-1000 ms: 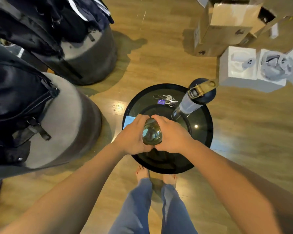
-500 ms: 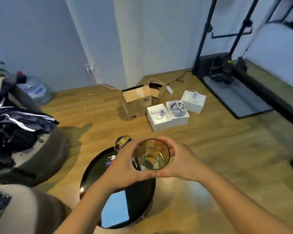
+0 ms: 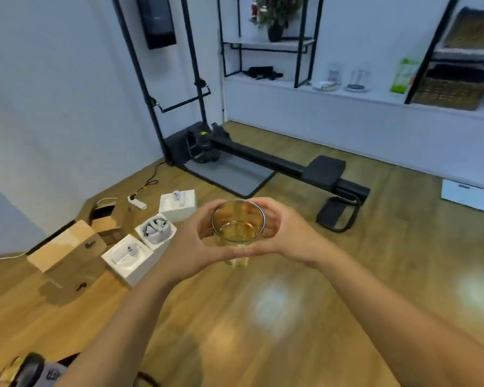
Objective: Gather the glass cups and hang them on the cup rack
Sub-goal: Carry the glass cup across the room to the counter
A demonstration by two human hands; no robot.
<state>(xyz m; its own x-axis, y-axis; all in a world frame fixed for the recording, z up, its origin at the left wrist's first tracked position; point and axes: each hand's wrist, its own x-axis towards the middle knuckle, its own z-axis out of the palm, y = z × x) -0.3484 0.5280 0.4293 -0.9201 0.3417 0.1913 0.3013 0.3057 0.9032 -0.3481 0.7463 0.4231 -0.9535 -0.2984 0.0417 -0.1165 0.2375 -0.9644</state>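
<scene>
An upright clear glass cup [image 3: 238, 227] is held in front of me at chest height, over the wooden floor. My left hand [image 3: 192, 244] wraps its left side and my right hand [image 3: 284, 233] wraps its right side, fingertips meeting below the cup. Far off on the white shelf at the right stand two more clear glass cups [image 3: 334, 75] [image 3: 358, 78], blurred. No cup rack can be made out in this view.
A black rowing machine [image 3: 277, 163] lies across the floor ahead. An open cardboard box [image 3: 67, 247] and white foam boxes [image 3: 129, 258] sit on the floor at the left. A wicker basket [image 3: 450, 88] is on the shelf. A black bottle cap [image 3: 30, 368] shows bottom left.
The view has swung up and to the right, away from the round black table. The cup, held in both hands, has come up off the table and now hangs over the open floor.
</scene>
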